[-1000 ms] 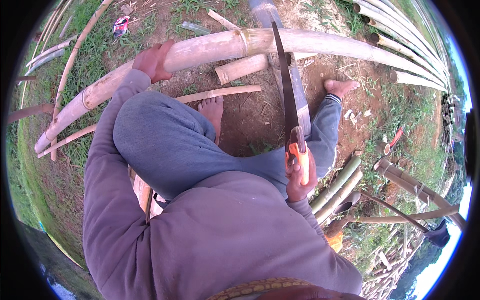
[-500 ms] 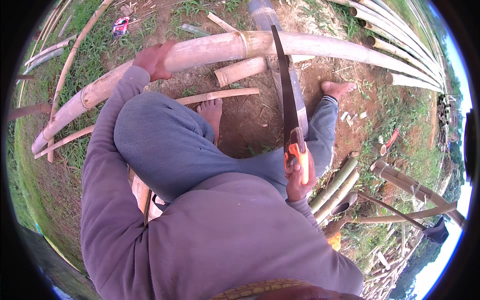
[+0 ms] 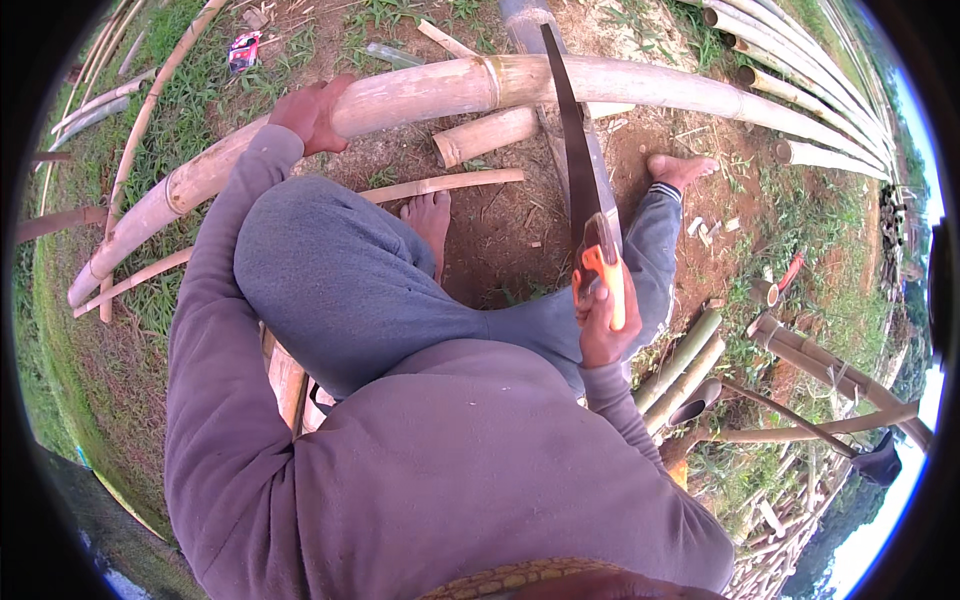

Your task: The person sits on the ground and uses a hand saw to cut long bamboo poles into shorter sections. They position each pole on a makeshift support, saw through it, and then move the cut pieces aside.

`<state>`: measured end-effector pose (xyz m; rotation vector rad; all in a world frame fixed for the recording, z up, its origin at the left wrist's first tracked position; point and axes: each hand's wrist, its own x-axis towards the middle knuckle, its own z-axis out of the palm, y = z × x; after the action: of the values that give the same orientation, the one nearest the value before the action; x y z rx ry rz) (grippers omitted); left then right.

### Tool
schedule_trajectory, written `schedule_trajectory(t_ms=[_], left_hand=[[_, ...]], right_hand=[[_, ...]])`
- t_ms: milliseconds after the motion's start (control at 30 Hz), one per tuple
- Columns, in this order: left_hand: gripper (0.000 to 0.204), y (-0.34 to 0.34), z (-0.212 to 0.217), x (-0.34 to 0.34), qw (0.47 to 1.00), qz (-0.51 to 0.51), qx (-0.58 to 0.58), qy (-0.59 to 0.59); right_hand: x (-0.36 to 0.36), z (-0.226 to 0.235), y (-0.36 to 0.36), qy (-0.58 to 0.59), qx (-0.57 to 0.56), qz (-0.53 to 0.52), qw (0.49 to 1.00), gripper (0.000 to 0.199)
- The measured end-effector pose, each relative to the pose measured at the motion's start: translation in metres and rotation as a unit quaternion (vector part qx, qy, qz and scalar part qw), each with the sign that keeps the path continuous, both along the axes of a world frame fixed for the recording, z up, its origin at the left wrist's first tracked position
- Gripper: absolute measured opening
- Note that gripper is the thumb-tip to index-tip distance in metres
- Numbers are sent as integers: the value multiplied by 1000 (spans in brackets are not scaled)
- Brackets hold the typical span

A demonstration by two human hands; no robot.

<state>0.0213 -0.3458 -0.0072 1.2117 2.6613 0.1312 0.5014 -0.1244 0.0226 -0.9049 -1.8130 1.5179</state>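
A long, thick bamboo pole (image 3: 420, 97) stretches across in front of me. My left hand (image 3: 312, 116) is wrapped over the pole left of its middle, gripping it. In my right hand (image 3: 606, 325) is a hand saw (image 3: 577, 160), held by its orange handle. The dark blade points away from me, and its far part crosses over the pole, right of a node ring. Whether the teeth touch the bamboo I cannot tell. Beneath the pole lies a greyish bamboo support (image 3: 553, 150), running away from me, and a short cut bamboo piece (image 3: 487, 135).
Several bamboo poles (image 3: 800, 95) lie side by side at the far right. Nearer right are short bamboo lengths (image 3: 682, 365) and a bamboo frame (image 3: 840, 380). A split bamboo strip (image 3: 440, 184) lies by my left foot. A small red packet (image 3: 243, 52) rests on the grass.
My right hand and the saw have shifted slightly, the blade tip farther away and the handle a little nearer to me and right. My left hand keeps its grip on the pole.
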Motion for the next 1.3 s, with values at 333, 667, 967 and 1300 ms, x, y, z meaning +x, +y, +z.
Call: schedule_trajectory(t_ms=[333, 667, 967, 1300], left_hand=[[100, 14, 4, -12, 1000, -23, 17, -8], [102, 8, -2, -3, 1000, -5, 0, -6], [107, 11, 9, -10, 999, -8, -43, -31], [117, 80, 59, -9, 984, -161, -75, 25]], right_hand=[[-171, 17, 81, 53, 52, -3, 997, 38], [4, -1, 5, 12, 40, 1, 999, 45], [-106, -37, 59, 40, 85, -12, 996, 40], [-98, -41, 66, 25, 62, -23, 998, 41]])
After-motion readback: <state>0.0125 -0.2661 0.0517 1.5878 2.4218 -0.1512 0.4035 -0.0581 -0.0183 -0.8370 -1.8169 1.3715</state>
